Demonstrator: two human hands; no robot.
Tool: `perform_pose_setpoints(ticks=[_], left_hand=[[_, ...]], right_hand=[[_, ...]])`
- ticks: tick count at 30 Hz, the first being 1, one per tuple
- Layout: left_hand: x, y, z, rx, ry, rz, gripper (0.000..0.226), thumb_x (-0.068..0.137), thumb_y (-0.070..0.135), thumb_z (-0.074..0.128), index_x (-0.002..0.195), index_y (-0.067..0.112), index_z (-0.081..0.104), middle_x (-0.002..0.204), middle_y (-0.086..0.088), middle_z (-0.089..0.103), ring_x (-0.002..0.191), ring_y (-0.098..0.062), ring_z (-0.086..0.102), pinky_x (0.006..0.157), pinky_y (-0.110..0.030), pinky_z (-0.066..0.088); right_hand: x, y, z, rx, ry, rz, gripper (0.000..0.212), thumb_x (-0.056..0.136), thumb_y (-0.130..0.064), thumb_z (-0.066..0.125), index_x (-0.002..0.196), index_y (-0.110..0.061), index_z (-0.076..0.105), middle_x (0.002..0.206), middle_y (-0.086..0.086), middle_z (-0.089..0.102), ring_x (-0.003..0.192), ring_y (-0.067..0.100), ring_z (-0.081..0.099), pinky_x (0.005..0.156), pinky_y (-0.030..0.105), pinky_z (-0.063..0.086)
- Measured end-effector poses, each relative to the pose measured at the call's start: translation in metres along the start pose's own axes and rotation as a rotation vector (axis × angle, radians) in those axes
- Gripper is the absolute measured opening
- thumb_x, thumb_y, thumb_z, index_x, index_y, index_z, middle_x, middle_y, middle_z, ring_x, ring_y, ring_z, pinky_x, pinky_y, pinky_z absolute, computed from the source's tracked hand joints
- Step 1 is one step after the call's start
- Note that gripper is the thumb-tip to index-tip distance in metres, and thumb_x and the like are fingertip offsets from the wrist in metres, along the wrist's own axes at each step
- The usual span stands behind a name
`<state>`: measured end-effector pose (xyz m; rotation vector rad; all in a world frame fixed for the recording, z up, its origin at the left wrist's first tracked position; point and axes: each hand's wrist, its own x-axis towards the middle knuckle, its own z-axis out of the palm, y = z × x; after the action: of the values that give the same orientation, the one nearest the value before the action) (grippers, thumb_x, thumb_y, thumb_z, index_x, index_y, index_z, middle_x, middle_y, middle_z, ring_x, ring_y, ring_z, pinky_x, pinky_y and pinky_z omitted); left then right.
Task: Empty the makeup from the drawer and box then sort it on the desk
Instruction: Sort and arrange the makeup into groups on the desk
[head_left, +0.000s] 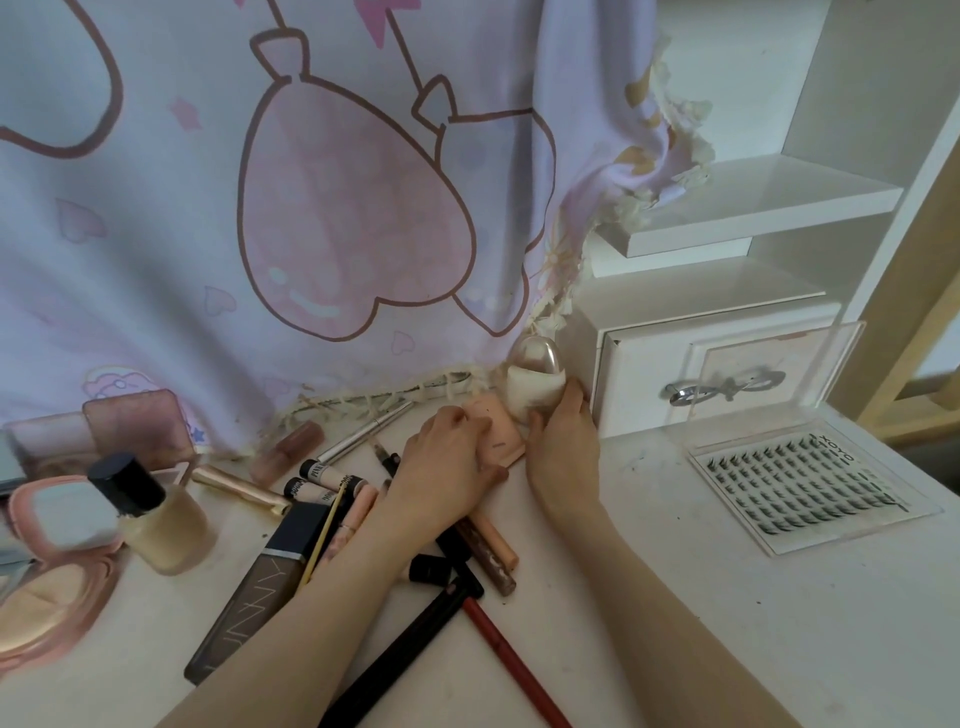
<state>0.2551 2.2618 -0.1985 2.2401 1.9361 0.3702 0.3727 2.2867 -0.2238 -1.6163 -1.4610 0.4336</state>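
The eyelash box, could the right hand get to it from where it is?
Probably yes. The eyelash box lies open on the desk, with bare desk between it and the right hand, which now holds a cream bottle.

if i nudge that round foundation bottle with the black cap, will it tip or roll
The foundation bottle stands upright with a wide body under a narrow black cap, so a low nudge would probably slide it rather than tip it. It looks like glass and fairly full, so likely heavy and breakable. If knocked over, its rounded sides would probably roll.
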Motion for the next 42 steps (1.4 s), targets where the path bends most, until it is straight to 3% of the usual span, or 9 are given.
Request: perform_pose_setpoints(ticks=[8,14,20,24,26,30,34,38,42], left_hand=[[-0.022,0.000,-0.009,0.035,0.065,0.065,0.056,0.095,0.042,0.042,0.144,0.024,0.024,0.154,-0.007,0.014,0.142,-0.020,0.011,0.112,-0.034,0.015],[-0.084,-0.028,-0.035,-0.160,0.487,0.090,0.030,0.088,0.016,0.059,0.118,0.017,0.060,0.127,-0.002,0.052,0.119,-0.018,0.044,0.099,-0.032,0.034],[-0.118,-0.094,-0.074,0.106,0.815,-0.117,0.041,0.081,0.007,0.061,0.121,0.007,0.053,0.120,-0.021,0.051,0.111,-0.038,0.043,0.087,-0.049,0.036],[-0.127,-0.130,-0.086,-0.021,0.758,-0.368,0.080,0.072,0.009,0.074,0.139,0.003,0.031,0.133,-0.029,0.039,0.123,-0.045,0.033,0.099,-0.054,0.027],[-0.132,-0.133,-0.089,-0.219,0.683,-0.410,0.087,0.075,0.008,0.073,0.144,0.002,0.021,0.135,-0.027,0.038,0.124,-0.040,0.034,0.100,-0.045,0.028],[-0.137,-0.138,-0.074,-0.537,0.632,-0.477,0.074,0.083,0.013,0.066,0.143,0.009,0.023,0.128,-0.015,0.048,0.116,-0.030,0.046,0.085,-0.029,0.032],[-0.133,-0.151,-0.064,-0.503,0.559,-0.533,0.034,0.085,0.024,0.063,0.112,0.006,0.052,0.096,-0.010,0.060,0.093,-0.032,0.056,0.071,-0.032,0.035],[-0.138,-0.138,-0.070,-0.436,0.631,-0.487,0.026,0.084,0.022,0.063,0.104,0.006,0.056,0.087,-0.006,0.057,0.085,-0.028,0.052,0.069,-0.031,0.032],[-0.141,-0.111,-0.091,-0.477,0.682,-0.323,0.027,0.083,0.022,0.066,0.106,0.011,0.057,0.091,0.001,0.061,0.086,-0.018,0.055,0.076,-0.030,0.039]], right_hand=[[-0.013,0.003,-0.005,0.029,-0.038,0.034,0.050,0.089,-0.012,0.053,0.132,0.003,0.033,0.125,0.020,0.048,0.116,0.035,0.046,0.089,0.038,0.040],[-0.046,0.007,-0.011,-0.404,-0.138,-0.050,0.067,0.093,-0.036,0.044,0.145,-0.003,0.017,0.150,0.013,0.024,0.140,0.027,0.019,0.117,0.037,0.011],[-0.063,0.003,-0.019,-0.535,-0.311,-0.073,0.059,0.099,-0.043,0.022,0.147,-0.010,0.018,0.156,0.006,0.016,0.145,0.022,0.007,0.117,0.040,0.000],[-0.065,0.002,-0.020,-0.540,-0.335,-0.076,0.058,0.099,-0.042,0.017,0.147,-0.011,0.021,0.157,0.004,0.015,0.145,0.020,0.006,0.118,0.040,0.000],[-0.065,0.003,-0.021,-0.533,-0.334,-0.071,0.056,0.099,-0.041,0.016,0.147,-0.011,0.022,0.156,0.004,0.016,0.145,0.019,0.007,0.118,0.040,0.001],[-0.066,0.002,-0.020,-0.560,-0.327,-0.084,0.057,0.099,-0.042,0.016,0.147,-0.012,0.024,0.156,0.004,0.018,0.145,0.020,0.008,0.117,0.040,0.002],[-0.066,0.001,-0.020,-0.547,-0.325,-0.087,0.057,0.099,-0.042,0.017,0.147,-0.012,0.025,0.156,0.004,0.018,0.145,0.020,0.009,0.117,0.041,0.002],[-0.066,0.002,-0.021,-0.505,-0.327,-0.065,0.055,0.099,-0.039,0.020,0.145,-0.011,0.028,0.155,0.004,0.023,0.144,0.019,0.013,0.117,0.039,0.003],[-0.067,-0.004,-0.031,-0.100,-0.181,-0.056,0.041,0.099,-0.030,0.034,0.133,-0.010,0.047,0.138,0.005,0.048,0.131,0.019,0.039,0.114,0.032,0.020]])
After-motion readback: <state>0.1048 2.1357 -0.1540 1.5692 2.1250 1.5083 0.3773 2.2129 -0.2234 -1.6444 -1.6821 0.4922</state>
